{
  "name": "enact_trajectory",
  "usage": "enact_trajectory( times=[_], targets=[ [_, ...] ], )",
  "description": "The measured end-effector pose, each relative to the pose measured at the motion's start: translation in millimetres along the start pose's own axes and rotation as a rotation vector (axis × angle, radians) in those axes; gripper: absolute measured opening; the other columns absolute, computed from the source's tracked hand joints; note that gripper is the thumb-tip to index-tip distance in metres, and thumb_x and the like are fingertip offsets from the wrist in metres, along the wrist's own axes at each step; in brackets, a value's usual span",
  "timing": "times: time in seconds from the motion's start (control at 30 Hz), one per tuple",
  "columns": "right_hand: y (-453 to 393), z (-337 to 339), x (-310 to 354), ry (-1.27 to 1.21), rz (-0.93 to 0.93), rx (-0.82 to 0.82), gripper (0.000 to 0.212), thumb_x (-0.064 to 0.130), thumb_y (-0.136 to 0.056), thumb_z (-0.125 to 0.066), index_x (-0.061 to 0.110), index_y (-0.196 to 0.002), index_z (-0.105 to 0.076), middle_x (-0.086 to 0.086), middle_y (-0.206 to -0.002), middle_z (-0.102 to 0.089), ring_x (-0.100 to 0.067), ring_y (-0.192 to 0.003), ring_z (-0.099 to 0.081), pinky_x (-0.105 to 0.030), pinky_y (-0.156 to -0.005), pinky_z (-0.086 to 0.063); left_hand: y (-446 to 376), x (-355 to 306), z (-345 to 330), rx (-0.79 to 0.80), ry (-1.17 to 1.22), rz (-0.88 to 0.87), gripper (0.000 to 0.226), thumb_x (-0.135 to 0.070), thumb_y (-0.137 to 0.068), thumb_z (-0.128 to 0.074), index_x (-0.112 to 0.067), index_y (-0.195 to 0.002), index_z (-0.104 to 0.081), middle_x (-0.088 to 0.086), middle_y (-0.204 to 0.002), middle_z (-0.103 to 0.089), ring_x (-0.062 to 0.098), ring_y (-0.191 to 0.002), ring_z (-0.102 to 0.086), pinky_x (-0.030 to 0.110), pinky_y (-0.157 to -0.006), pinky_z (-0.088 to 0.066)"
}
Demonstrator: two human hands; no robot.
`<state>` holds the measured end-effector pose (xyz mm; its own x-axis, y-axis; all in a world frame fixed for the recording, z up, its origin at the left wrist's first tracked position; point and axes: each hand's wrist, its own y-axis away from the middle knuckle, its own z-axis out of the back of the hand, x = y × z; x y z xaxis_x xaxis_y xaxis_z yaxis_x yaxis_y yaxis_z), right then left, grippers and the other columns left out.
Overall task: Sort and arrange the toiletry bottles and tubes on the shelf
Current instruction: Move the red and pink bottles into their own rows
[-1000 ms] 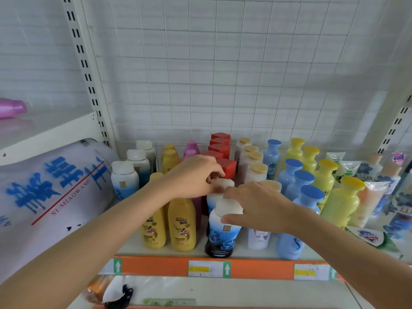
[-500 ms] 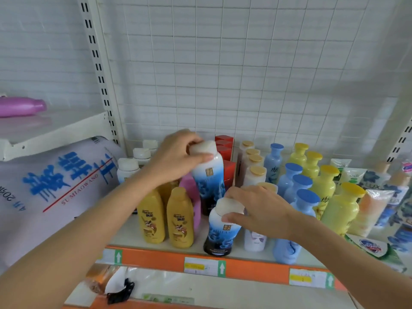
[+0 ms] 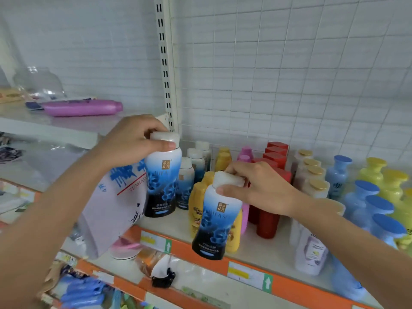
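My left hand (image 3: 131,141) grips the white cap of a blue-and-white bottle (image 3: 161,179), held upright at the left end of the shelf (image 3: 156,221), in front of more bottles of the same kind (image 3: 186,181). My right hand (image 3: 256,188) grips the cap of a second blue-and-white bottle (image 3: 217,221), lifted over the shelf's orange front edge (image 3: 287,284). Behind it stand yellow bottles (image 3: 197,204), pink bottles (image 3: 245,152), red bottles (image 3: 267,221), gold-capped white bottles (image 3: 312,170), blue bottles (image 3: 365,197) and yellow-green bottles (image 3: 392,184).
A large pale bag with blue print (image 3: 111,210) leans against the shelf's left end. A purple bottle (image 3: 82,108) lies on the higher left shelf (image 3: 55,130). A perforated upright (image 3: 165,63) and wire grid back panel (image 3: 289,85) stand behind. Lower shelves hold packets.
My left hand has carried its bottle left toward the shelf's end. My right hand has lifted the second bottle off the shelf front. The view has swung left.
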<state>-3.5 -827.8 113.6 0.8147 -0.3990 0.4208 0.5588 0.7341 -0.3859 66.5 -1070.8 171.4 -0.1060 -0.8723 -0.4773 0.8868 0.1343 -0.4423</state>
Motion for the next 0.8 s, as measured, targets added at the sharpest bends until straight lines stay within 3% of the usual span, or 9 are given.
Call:
enact_trajectory(
  times=[0.17,0.33,0.43,0.57,0.7,0.8],
  targets=[
    [-44,-18,16,-0.011,0.033,-0.050,0.033,0.045,-0.081,-0.063,0.014,-0.092,-0.058,-0.005,-0.077,-0.062,-0.012,-0.062,-0.051,-0.024,-0.061,-0.039,5,54,-7,0.048,-0.127,0.094,0.035,-0.031,-0.076,-0.073,-0.015,-0.106,-0.065,-0.005,-0.098,-0.060,0.017,-0.099,-0.055,0.034,-0.091,-0.043],
    [-88,-33,26,0.043,0.036,-0.129,0.038,0.045,-0.083,-0.061,0.011,-0.099,-0.057,-0.009,-0.080,-0.064,-0.021,-0.071,-0.055,-0.032,-0.066,-0.044,8,84,-11,0.069,-0.166,0.019,0.037,-0.028,-0.076,-0.073,-0.014,-0.109,-0.066,-0.013,-0.087,-0.052,0.014,-0.088,-0.053,0.022,-0.074,-0.035],
    [-116,-46,23,0.087,0.016,-0.045,0.039,0.044,-0.084,-0.059,0.009,-0.099,-0.056,-0.005,-0.077,-0.058,-0.019,-0.070,-0.051,-0.026,-0.058,-0.038,6,93,-6,0.084,-0.190,-0.015,0.036,-0.032,-0.075,-0.073,-0.017,-0.107,-0.067,-0.020,-0.083,-0.051,0.010,-0.083,-0.050,0.025,-0.077,-0.035],
    [-144,-69,16,0.201,-0.066,0.095,0.043,0.049,-0.085,-0.057,0.009,-0.099,-0.054,0.003,-0.073,-0.045,-0.019,-0.077,-0.046,-0.027,-0.066,-0.033,2,95,-12,0.175,-0.174,-0.060,0.033,-0.032,-0.077,-0.071,-0.021,-0.108,-0.066,-0.009,-0.094,-0.058,0.011,-0.086,-0.052,0.029,-0.081,-0.041],
    [-157,-95,13,0.329,-0.140,0.239,0.045,0.043,-0.086,-0.056,-0.001,-0.092,-0.059,-0.010,-0.081,-0.056,-0.022,-0.074,-0.050,-0.029,-0.055,-0.035,-1,97,-33,0.283,-0.167,-0.079,0.030,-0.028,-0.080,-0.068,-0.020,-0.109,-0.065,-0.004,-0.096,-0.057,0.012,-0.089,-0.051,0.031,-0.081,-0.041],
    [-160,-107,9,0.341,-0.183,0.304,0.034,0.036,-0.087,-0.055,0.003,-0.079,-0.055,-0.005,-0.071,-0.051,-0.018,-0.065,-0.049,-0.024,-0.051,-0.034,-4,100,-46,0.338,-0.213,-0.095,0.032,-0.025,-0.083,-0.065,-0.018,-0.113,-0.064,-0.005,-0.090,-0.050,0.012,-0.088,-0.047,0.031,-0.079,-0.039]
  ],
)
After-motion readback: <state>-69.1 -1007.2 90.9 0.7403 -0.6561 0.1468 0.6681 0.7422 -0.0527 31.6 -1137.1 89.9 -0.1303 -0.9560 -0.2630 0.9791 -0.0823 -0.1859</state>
